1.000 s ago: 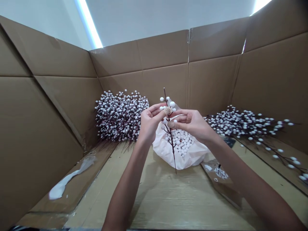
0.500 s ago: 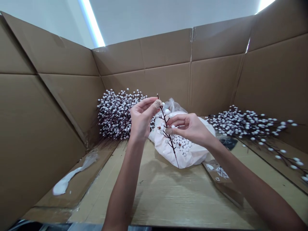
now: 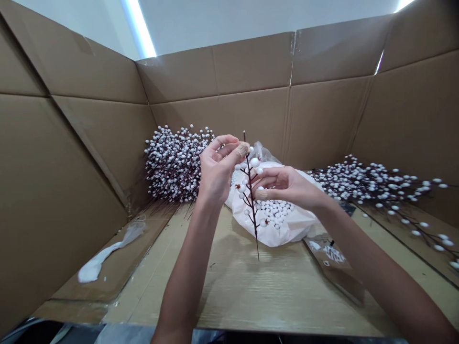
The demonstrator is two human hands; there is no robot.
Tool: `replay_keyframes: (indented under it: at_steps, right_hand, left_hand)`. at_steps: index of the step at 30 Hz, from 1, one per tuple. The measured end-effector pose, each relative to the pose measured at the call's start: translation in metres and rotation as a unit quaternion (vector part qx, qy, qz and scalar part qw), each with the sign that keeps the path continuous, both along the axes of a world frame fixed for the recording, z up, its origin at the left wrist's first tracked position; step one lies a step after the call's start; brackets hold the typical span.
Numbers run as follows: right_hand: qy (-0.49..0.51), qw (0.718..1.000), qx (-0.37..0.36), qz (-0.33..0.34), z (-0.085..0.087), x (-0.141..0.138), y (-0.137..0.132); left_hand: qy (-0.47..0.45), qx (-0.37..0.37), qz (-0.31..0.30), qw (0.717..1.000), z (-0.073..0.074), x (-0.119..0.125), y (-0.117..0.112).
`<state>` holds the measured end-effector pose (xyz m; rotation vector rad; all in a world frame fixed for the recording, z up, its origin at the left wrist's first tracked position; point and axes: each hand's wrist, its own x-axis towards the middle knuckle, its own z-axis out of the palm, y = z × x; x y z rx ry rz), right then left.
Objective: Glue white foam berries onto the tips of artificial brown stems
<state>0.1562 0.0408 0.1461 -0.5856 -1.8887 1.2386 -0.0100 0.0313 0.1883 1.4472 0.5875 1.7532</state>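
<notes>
An artificial berry stem (image 3: 252, 210), dark brown with short side twigs and several white berries, is held almost upright over the table. My left hand (image 3: 219, 167) is closed near its top, pinching it between thumb and fingers. From the right, my right hand (image 3: 287, 186) reaches the middle of the stem, its thumb and fingers closed at a white berry (image 3: 260, 189) beside the stem. Tan coverings wrap both thumb tips. Behind and below the stem lies a white plastic bag (image 3: 287, 234), with many loose white berries (image 3: 276, 210) in its opening.
Finished-looking berry stems lie in a dense pile (image 3: 172, 165) at the back left and another pile (image 3: 358, 179) at the right. Cardboard walls (image 3: 247, 114) enclose the table (image 3: 287, 286). A narrow white plastic bag (image 3: 103, 260) rests at left, and small white scraps (image 3: 334, 254) lie at right.
The stem has turned more upright, its lower end swinging left. Both hands sit slightly further right in view and keep their grips. The camera view has shifted a little.
</notes>
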Motion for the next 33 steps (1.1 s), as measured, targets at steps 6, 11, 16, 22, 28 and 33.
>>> replay_keyframes:
  at_steps: [6, 11, 16, 22, 28, 33]
  right_hand:
    - [-0.111, 0.994, -0.012, -0.011, -0.01, 0.039, 0.04]
    - [-0.321, 0.926, 0.123, -0.157, -0.05, 0.026, 0.081]
    - [-0.321, 0.921, 0.158, -0.156, -0.085, -0.004, 0.112]
    - [-0.279, 0.932, 0.172, -0.152, -0.102, -0.02, 0.127]
    - [-0.218, 0.958, 0.114, -0.146, -0.1, -0.016, 0.123]
    - [-0.151, 0.984, 0.021, -0.091, -0.074, 0.0, 0.097]
  left_hand:
    - [-0.003, -0.003, -0.011, 1.0, 0.006, -0.005, -0.008]
    - [0.033, -0.026, -0.019, 0.999, 0.008, -0.007, -0.014]
    - [0.056, -0.042, -0.036, 0.997, 0.008, -0.008, -0.017]
    - [0.065, -0.048, -0.046, 0.996, 0.009, -0.009, -0.019]
    - [0.068, -0.052, -0.05, 0.995, 0.01, -0.011, -0.021]
    - [0.077, -0.048, -0.052, 0.995, 0.01, -0.012, -0.021]
